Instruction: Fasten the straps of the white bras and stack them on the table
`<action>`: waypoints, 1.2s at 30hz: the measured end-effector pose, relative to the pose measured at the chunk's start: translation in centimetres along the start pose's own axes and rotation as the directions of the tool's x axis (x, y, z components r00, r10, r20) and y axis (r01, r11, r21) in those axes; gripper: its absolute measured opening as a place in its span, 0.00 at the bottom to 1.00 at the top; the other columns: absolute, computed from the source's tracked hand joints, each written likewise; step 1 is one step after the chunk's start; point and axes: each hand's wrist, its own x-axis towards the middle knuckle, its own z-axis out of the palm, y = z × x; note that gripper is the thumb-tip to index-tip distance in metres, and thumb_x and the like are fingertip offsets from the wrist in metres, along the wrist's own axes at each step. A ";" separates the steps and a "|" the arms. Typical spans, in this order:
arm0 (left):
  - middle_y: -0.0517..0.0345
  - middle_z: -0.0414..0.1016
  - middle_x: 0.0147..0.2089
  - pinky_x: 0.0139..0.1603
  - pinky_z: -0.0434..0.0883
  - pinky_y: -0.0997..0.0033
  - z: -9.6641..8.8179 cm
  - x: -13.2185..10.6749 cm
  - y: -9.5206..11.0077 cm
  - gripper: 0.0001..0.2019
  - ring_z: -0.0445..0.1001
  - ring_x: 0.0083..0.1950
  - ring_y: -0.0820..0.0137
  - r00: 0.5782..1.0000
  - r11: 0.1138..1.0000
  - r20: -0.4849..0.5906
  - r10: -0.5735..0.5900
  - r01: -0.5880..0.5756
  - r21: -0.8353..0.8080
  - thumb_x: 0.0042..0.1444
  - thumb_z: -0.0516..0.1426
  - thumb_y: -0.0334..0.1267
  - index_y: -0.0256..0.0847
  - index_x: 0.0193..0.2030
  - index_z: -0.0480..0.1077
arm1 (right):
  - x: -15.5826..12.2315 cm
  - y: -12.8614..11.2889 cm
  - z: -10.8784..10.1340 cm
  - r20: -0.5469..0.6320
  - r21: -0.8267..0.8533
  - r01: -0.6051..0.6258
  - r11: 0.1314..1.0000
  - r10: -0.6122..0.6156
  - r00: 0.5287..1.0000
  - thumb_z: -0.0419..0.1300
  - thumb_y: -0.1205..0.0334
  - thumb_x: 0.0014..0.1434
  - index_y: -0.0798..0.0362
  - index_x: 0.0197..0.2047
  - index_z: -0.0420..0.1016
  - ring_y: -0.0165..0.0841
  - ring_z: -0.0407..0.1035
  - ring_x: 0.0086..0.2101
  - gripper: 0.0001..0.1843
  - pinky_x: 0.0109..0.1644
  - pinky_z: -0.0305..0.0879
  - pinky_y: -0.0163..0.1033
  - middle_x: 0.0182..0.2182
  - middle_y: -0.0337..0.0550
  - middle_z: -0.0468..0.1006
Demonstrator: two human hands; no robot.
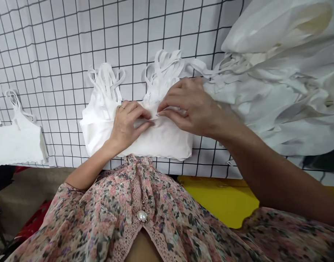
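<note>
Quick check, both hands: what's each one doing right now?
Left hand: closed on the white top, pressing into its fabric.
Right hand: closed, pinching the same top.

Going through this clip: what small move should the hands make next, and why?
Probably the left hand should smooth the fabric sideways, since it and the right hand are both gathered at the centre of the white strappy top, where the fabric looks bunched.
</note>
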 end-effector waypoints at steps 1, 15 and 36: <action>0.59 0.81 0.43 0.54 0.68 0.58 0.0 0.0 0.1 0.07 0.76 0.51 0.61 1.000 1.000 0.009 0.003 -0.003 0.004 0.70 0.67 0.44 0.45 0.44 0.80 | 0.0 0.1 0.1 0.028 -0.037 0.019 0.999 -0.018 0.999 0.56 0.54 0.73 0.42 0.41 0.83 0.55 0.72 0.56 0.14 0.68 0.58 0.69 0.38 0.46 0.81; 0.61 0.85 0.43 0.59 0.62 0.57 -0.7 0.0 0.4 0.10 0.74 0.49 0.64 0.994 0.996 0.108 0.024 -0.015 -0.085 0.74 0.63 0.45 0.46 0.42 0.82 | 0.9 -0.5 -0.5 0.171 -0.087 0.212 0.973 -0.195 0.966 0.53 0.59 0.74 0.44 0.43 0.85 0.52 0.70 0.56 0.17 0.65 0.58 0.63 0.37 0.46 0.82; 0.61 0.83 0.39 0.58 0.64 0.57 -0.8 0.2 0.5 0.12 0.75 0.46 0.65 0.992 0.992 0.120 -0.027 0.041 -0.116 0.73 0.63 0.45 0.44 0.38 0.79 | 1.2 -0.4 0.4 0.136 0.015 0.250 0.968 -0.249 0.959 0.54 0.57 0.76 0.46 0.42 0.82 0.50 0.70 0.55 0.16 0.64 0.63 0.62 0.37 0.47 0.81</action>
